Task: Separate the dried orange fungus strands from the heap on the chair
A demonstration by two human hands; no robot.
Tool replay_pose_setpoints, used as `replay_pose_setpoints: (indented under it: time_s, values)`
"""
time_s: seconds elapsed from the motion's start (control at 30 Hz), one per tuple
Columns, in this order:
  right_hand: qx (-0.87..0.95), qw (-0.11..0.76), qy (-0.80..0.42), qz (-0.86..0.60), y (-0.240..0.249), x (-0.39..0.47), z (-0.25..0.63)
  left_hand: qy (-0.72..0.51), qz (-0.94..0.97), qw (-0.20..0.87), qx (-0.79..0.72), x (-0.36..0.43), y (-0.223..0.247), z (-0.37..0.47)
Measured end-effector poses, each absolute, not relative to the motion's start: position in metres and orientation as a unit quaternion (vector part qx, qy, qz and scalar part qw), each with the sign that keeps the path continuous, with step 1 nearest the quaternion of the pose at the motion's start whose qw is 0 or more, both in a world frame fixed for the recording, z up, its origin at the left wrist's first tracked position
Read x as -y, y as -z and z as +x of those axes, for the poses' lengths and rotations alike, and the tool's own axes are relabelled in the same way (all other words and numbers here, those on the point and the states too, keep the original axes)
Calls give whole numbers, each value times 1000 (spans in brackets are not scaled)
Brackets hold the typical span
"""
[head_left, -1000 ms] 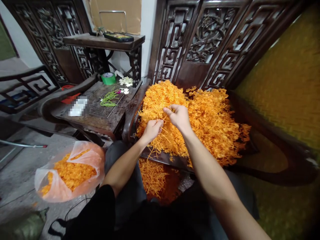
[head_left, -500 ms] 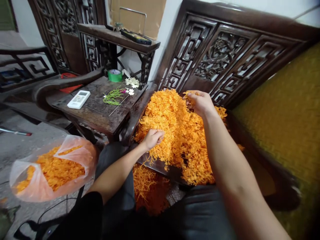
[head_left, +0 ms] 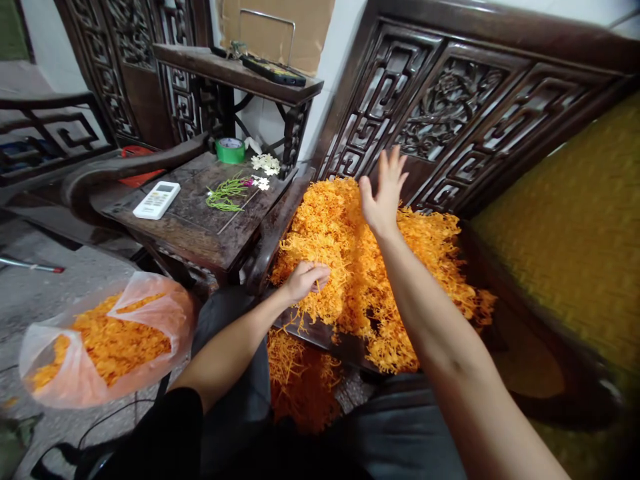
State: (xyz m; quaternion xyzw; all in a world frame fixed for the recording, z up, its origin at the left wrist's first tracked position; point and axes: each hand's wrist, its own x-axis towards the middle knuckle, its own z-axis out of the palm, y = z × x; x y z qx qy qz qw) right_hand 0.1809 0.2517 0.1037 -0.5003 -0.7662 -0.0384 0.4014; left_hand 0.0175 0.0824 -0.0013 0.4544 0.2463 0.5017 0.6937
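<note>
A big heap of orange, thin-branched, flower-like pieces (head_left: 320, 220) lies on a dark wooden seat (head_left: 320, 333). At the heap's near left side, my left hand (head_left: 303, 280) is closed in a pinch, with a small orange flower-like piece (head_left: 318, 285) showing by the fingertips. Over the far side of the heap, my right hand (head_left: 384, 197) is raised with its fingers spread and nothing in them. Part of the heap's right half is hidden behind my right forearm.
A plastic bag (head_left: 143, 300) of orange pieces stands on the floor at left. On the wooden side table (head_left: 195, 230) are a white remote (head_left: 157, 200), green tape (head_left: 231, 152), green stems (head_left: 227, 193) and white flowers (head_left: 266, 164). A carved chair back (head_left: 445, 107) rises behind the heap.
My right hand has opened, letting go of the orange pieces it held, and its fingers now point up toward the chair back. My left hand has stayed nearly in place.
</note>
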Motion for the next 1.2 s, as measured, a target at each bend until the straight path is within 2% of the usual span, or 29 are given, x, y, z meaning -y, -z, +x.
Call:
replay_pose_setpoints:
  time_s: [0.07,0.1,0.2,0.27,0.33,0.43,0.5,0.57,0.67,0.87,0.97,1.03,1.13,1.2]
  values:
    - [756,461,25,-465,-117,-211,180,-487,464,703,-230,-80,1,16]
    - [766,458,-21,-450,-121,-189,180,-478,469,708,-223,-79,0,16]
    - [823,351,-199,-401,-117,-132,182,-455,479,722,-208,-75,0,19]
    - [831,311,-243,-393,-106,-112,190,-448,481,725,-204,-71,-1,24]
    - [784,375,-233,-436,-95,-109,205,-448,477,729,-201,-66,-3,28]
    - [630,548,-206,-510,-88,-121,235,-449,472,733,-198,-60,-8,32]
    - [573,595,-227,-516,-88,-124,253,-445,475,733,-198,-58,-11,33]
    - [589,571,-282,-498,-91,-116,263,-439,481,731,-201,-57,-12,32]
    - [687,465,-334,-447,-93,-87,263,-433,491,726,-211,-56,-10,32]
    - [821,270,-213,-456,-90,-56,245,-409,525,705,-244,-52,-3,33]
    - [845,205,-236,-435,-82,-64,245,-397,547,689,-261,-51,-2,33]
    - [842,227,-246,-424,-78,-71,247,-390,559,680,-270,-51,0,33]
    - [798,313,-232,-460,-77,-76,249,-378,572,670,-284,-51,2,32]
    - [788,309,-268,-461,-76,-76,251,-372,578,664,-294,-51,2,31]
